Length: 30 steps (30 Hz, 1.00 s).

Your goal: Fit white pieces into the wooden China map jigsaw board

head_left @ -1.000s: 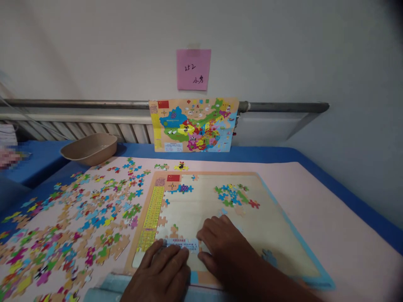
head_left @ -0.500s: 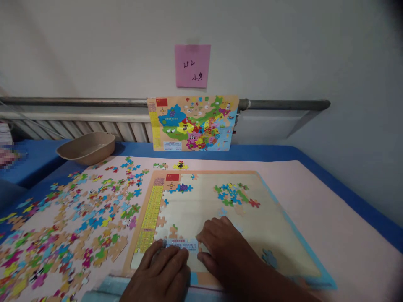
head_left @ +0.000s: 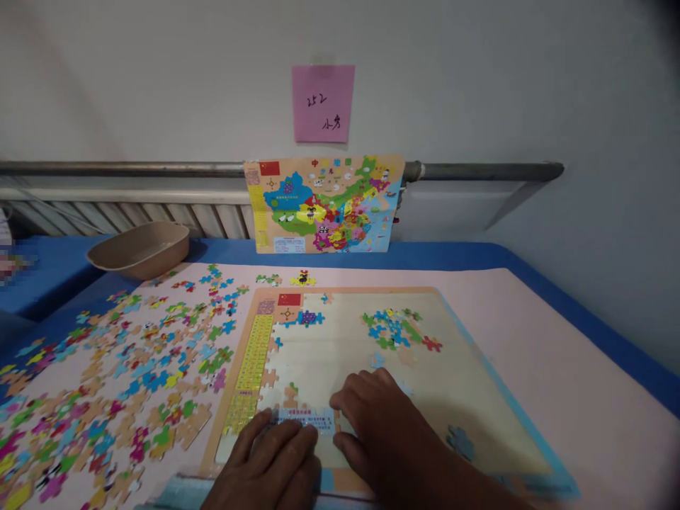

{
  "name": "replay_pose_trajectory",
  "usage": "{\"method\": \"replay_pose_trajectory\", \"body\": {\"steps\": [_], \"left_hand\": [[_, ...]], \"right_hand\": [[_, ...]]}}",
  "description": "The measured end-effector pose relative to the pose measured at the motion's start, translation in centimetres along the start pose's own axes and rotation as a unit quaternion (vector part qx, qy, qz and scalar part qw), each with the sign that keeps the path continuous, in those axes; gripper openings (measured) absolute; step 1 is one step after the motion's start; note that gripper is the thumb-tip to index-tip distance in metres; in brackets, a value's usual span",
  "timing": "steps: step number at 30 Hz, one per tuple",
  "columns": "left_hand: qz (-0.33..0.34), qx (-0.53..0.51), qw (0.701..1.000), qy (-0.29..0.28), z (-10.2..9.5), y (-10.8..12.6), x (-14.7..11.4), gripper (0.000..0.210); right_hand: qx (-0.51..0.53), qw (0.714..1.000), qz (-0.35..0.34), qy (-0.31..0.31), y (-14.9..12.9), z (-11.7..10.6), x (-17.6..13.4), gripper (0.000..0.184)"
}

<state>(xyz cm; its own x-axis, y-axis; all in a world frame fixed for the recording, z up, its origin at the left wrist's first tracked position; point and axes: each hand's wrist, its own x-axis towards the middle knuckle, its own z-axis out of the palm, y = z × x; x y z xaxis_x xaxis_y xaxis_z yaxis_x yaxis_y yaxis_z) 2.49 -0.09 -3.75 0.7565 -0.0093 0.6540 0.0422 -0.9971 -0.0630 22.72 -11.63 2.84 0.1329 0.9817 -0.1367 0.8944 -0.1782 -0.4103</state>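
My left hand (head_left: 273, 457) lies with fingers outstretched over the lower left of the puzzle board (head_left: 340, 361), fingertips on a pale blue block of joined jigsaw pieces (head_left: 302, 419) with printed text. At the block's right end, my right hand (head_left: 372, 425) is curled, thumb and forefinger either side of a small orange-edged puzzle piece (head_left: 337, 421). My right hand hides most of that piece. Border pieces (head_left: 270, 377) run along the board's left side. A purple-and-blue joined piece (head_left: 309, 318) sits near the flag corner.
Loose pieces (head_left: 154, 340) spread across the pink tabletop on the left. More pieces (head_left: 393, 328) lie on the board's upper right, and a blue-grey pile (head_left: 461, 441) at its lower right. A finished map picture (head_left: 324, 205) leans against the pipe; a tan basin (head_left: 141, 249) stands back left.
The view has shifted slightly. Both hands stay nearly in place at the text block, and the pieces lie as before.
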Motion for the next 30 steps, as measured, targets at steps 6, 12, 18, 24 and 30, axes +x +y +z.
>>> {"method": "replay_pose_trajectory", "body": {"steps": [6, 12, 18, 24, 30], "left_hand": [[0.009, 0.027, 0.999, -0.037, 1.0, 0.1, -1.8, 0.009], [0.025, -0.012, 0.999, -0.020, -1.2, -0.6, 1.0, 0.017], [0.011, -0.037, 0.999, -0.012, -1.9, -0.5, 1.9, 0.029], [0.023, -0.038, 0.998, -0.034, -2.8, -1.2, 2.5, 0.035], [-0.011, -0.046, 0.999, -0.012, -2.3, -0.7, 1.8, 0.041]], "right_hand": [[0.004, 1.000, 0.004, -0.012, -0.2, -0.2, -0.1, 0.017], [-0.002, 1.000, 0.003, -0.020, -0.5, -0.7, 0.0, 0.017], [-0.047, 0.996, -0.080, 0.015, 0.6, 0.3, -0.1, 0.009], [-0.133, 0.961, -0.212, 0.113, 1.8, 1.3, -0.9, 0.009], [-0.132, 0.956, -0.231, 0.123, 2.0, 1.6, -1.0, 0.009]]}}
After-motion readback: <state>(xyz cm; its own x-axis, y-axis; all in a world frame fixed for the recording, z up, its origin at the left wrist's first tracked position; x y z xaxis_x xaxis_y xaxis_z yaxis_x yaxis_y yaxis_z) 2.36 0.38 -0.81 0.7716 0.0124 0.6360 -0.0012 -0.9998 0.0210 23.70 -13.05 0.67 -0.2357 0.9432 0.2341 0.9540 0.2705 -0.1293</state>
